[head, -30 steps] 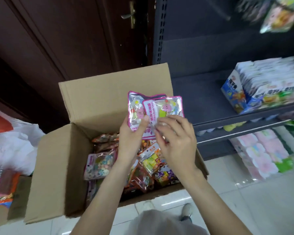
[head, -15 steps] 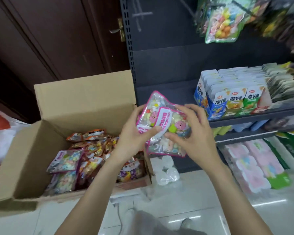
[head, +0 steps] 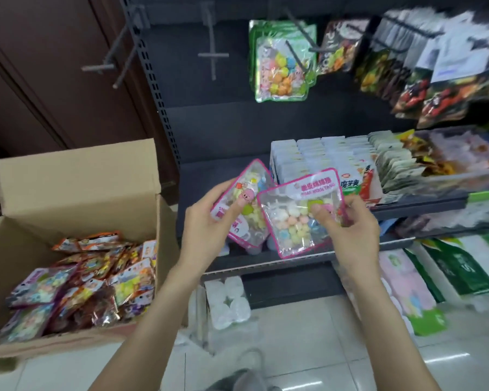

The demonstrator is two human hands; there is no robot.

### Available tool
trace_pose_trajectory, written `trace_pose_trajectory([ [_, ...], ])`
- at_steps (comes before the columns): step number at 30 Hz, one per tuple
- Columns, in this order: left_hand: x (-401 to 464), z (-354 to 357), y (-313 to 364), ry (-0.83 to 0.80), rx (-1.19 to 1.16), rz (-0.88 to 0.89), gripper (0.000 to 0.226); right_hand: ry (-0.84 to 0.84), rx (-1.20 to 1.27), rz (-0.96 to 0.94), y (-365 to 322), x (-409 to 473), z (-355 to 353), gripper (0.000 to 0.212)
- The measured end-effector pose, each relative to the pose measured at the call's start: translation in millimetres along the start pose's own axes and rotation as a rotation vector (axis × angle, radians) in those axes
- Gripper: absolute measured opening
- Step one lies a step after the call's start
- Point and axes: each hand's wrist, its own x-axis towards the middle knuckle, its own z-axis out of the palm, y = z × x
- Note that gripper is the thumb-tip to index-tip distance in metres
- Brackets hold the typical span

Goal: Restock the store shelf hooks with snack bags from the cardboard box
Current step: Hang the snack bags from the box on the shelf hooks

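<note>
**Two bags in hand, hooks not yet filled**

I am holding one pink-edged snack bag in each grip, both at the centre of the frame. My left hand (head: 206, 230) is pinching the tilted bag (head: 244, 204) with the thumb across its front; my right hand (head: 347, 230) is clamping the front bag (head: 299, 215), thumb pressed on its clear window. The two bags are overlapping, and I cannot tell whether they are touching.

As I am judging it, the restocking is at an early stage. The cardboard box (head: 76, 170) at lower left is holding a deep heap of bags, and two bare hooks (head: 213, 53) are jutting out at upper centre and upper left. A green-edged candy bag (head: 280, 63) is hanging just right of them.

The hang-holes on my two bags are proving hard to make out, the packets at upper right are blurring together, and the box's near wall is hiding its lower layers.
</note>
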Motion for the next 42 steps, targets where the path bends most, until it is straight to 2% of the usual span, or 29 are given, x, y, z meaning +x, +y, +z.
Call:
trace_pose_trajectory([
  [3,24,5,2,0.014,0.119,0.072,0.029,0.035,0.146,-0.023,-12,27,-6,0.017],
  [6,50,6,10,-0.063,0.217,0.165,0.048,0.102,0.241,-0.118,-30,57,-2,0.034],
  [9,66,8,21,-0.191,0.396,0.325,0.063,0.115,0.184,-0.324,-46,79,8,0.049],
  [14,89,20,24,-0.297,0.594,0.477,0.073,0.064,0.088,-0.440,-52,106,25,0.037],
  [17,105,28,25,-0.268,0.557,0.447,0.076,0.054,0.111,-0.425,-54,122,32,0.038],
  [22,127,33,26,-0.190,0.522,0.354,0.070,0.060,0.094,-0.390,-51,142,39,0.039],
  [32,151,40,27,-0.131,0.548,0.298,0.063,0.103,-0.050,-0.393,-50,182,53,0.038],
  [37,165,39,13,-0.049,0.583,0.259,0.055,0.113,-0.229,-0.353,-61,227,78,0.014],
  [40,162,30,3,-0.055,0.539,0.213,0.054,0.103,-0.331,-0.394,-65,248,87,0.040],
  [42,160,25,0,-0.072,0.515,0.182,0.054,0.101,-0.367,-0.396,-63,254,89,0.041],
])
